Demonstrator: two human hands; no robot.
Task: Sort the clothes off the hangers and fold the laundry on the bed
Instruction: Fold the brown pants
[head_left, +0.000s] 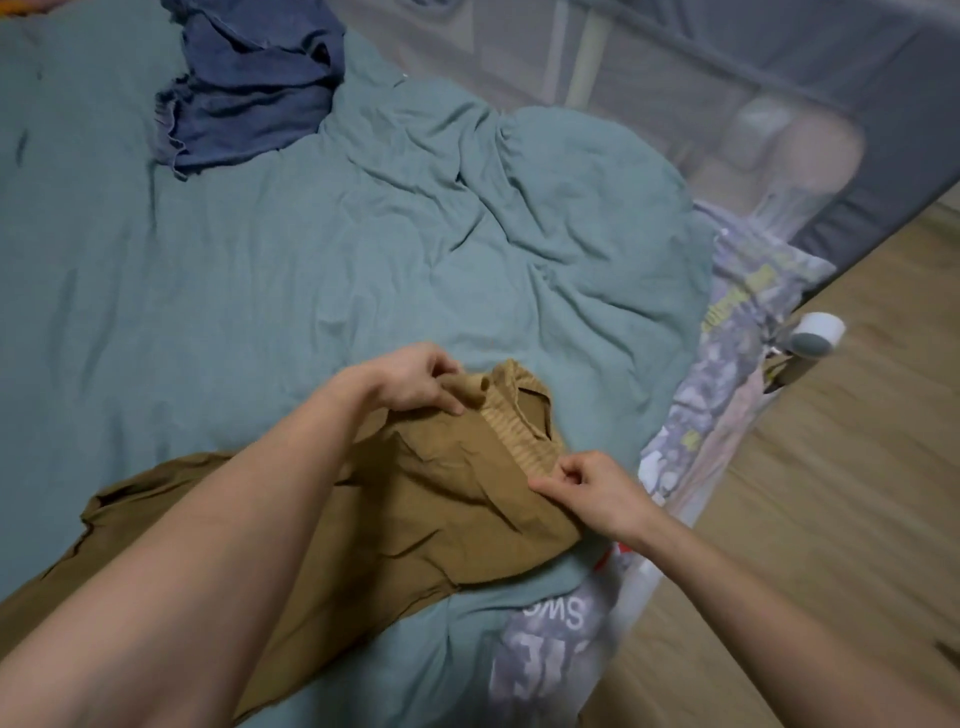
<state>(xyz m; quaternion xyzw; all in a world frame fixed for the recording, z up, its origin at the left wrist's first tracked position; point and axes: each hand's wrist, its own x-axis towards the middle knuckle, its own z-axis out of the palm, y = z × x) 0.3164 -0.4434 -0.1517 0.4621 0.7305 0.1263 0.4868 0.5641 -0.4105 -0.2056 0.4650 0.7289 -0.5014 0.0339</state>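
Note:
Mustard-brown trousers (441, 499) with a ribbed elastic waistband lie spread on the teal duvet (322, 249) near the bed's right edge, legs trailing toward the lower left under my forearm. My left hand (415, 382) pinches the far end of the waistband with curled fingers. My right hand (587, 491) pinches the near end of the same waistband. A crumpled dark blue garment (249, 88) lies at the top of the bed, apart from both hands.
A grey patterned sheet (727, 364) hangs over the bed's right side. A grey mesh bed rail (779, 78) stands at the far right. Wooden floor (857, 493) runs alongside, with a white cylindrical object (815, 335) by the bed edge.

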